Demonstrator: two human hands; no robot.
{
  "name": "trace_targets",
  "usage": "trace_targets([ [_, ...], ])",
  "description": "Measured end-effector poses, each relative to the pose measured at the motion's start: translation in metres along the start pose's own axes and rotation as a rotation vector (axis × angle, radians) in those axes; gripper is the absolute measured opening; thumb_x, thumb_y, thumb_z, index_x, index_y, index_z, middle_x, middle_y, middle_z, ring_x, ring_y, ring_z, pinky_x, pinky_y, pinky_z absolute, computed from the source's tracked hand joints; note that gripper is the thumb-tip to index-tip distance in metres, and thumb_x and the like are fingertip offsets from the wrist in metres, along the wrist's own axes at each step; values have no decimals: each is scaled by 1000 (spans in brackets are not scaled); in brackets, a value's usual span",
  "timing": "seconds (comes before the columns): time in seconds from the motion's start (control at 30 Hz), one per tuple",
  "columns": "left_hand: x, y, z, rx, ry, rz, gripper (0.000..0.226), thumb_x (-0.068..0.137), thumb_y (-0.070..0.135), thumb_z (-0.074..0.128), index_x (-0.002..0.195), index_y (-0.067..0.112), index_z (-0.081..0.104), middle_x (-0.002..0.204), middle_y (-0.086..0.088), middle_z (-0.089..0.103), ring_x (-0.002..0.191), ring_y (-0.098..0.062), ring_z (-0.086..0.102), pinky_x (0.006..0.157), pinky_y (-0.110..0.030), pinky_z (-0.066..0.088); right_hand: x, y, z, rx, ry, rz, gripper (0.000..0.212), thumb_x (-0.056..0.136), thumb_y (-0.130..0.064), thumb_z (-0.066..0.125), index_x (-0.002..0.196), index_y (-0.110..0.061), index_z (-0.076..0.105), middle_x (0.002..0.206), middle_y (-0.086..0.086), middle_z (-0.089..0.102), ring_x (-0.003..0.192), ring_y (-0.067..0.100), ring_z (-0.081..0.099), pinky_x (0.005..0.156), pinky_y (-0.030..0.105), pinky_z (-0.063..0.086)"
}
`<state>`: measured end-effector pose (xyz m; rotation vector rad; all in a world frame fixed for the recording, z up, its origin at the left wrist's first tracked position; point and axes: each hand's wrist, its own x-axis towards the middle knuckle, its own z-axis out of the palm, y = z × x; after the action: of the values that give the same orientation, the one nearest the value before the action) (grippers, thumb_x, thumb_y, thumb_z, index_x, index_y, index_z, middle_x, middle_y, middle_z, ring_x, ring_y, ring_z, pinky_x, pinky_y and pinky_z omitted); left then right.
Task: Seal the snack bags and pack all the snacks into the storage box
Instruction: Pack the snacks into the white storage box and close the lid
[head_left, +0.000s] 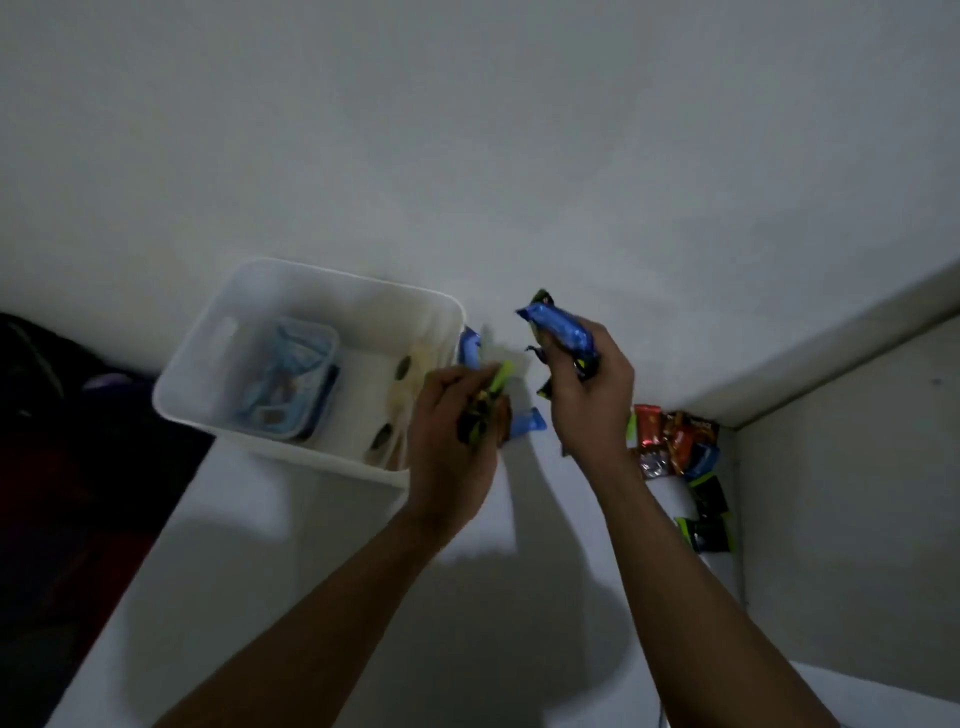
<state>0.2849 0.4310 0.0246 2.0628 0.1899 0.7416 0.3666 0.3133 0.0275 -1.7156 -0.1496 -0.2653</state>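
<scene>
Head view, white storage box (249, 332) set on white surface against wall, left hand (452, 441) clenched on green and blue snack packets (491, 402) beside box rim, right hand (589, 395) raised gripping blue wrapped snack (558, 325), loose snack pile (680, 457) in right corner.

Two bare forearms, no sleeves, no rings or watch visible.

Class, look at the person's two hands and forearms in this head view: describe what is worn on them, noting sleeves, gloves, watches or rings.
Both the left hand and right hand are bare, without gloves. Both forearms are uncovered to the frame's edge, so no sleeves show. No watch or bracelet is visible; the dim, blurred picture hides any rings.
</scene>
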Motion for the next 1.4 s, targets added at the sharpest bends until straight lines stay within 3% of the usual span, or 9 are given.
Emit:
trace_targets([
  [0.1,41,-21,-49,121,74,-122,19,79,0,71,97,3,67,93,-9,59,81,-8,51,70,-9,33,10,-36,55,-44,-155,76,13,91,-24,66,101,-17,71,91,0,74,87,15,70,75,30,56],
  [0.27,82,-80,-92,248,-293,-464,7,78,3,65,73,7,63,66,-4,57,60,-16,50,57,-24,30,6,-40,138,-189,-302,385,22,87,-33,59,87,-14,71,75,5,71,65,19,65,62,33,50],
  [0.5,89,-135,-84,82,-374,-700,9,80,0,67,85,-7,70,72,-17,62,69,-20,57,59,-29,39,5,-27,192,-364,-477,724,10,88,-15,55,94,-8,59,84,11,59,70,27,57,62,36,53],
  [0.63,90,-147,-74,37,-332,-842,19,87,9,58,102,-1,64,94,-15,66,85,-30,62,67,-32,47,4,-30,204,-268,-392,821,48,98,-48,45,116,-5,56,102,14,62,79,26,59,67,33,51],
  [0.73,93,-152,-72,22,-301,-831,39,87,35,56,111,5,61,108,-15,66,99,-34,63,85,-41,53,6,-28,208,-220,-378,818,80,90,-74,33,115,-3,60,104,15,64,82,24,60,77,33,53],
  [0.87,97,-150,-71,24,-317,-839,63,86,59,39,118,10,60,116,-13,64,101,-31,61,93,-44,51,9,-32,205,-182,-304,794,93,91,-75,20,134,1,51,135,23,55,114,36,57,103,50,47],
  [1.03,101,-131,-72,97,-340,-760,45,99,34,35,115,2,61,119,-18,62,104,-32,57,84,-35,41,16,-37,184,-152,-214,683,76,99,-62,27,112,3,64,97,17,62,87,31,60,93,53,53],
  [1.2,96,-83,-56,111,-265,-571,39,93,33,48,124,13,59,130,-12,57,115,-32,56,100,-38,43,28,-37,136,-124,-76,557,44,96,-46,43,77,-9,60,83,12,62,86,36,67,81,52,58],
  [1.4,83,-5,14,137,-255,-180,27,95,24,50,118,18,62,127,-3,57,121,-21,47,97,-33,40,35,1,17,-106,100,631,39,100,-34,43,110,-1,61,100,15,62,88,31,65,65,36,58],
])
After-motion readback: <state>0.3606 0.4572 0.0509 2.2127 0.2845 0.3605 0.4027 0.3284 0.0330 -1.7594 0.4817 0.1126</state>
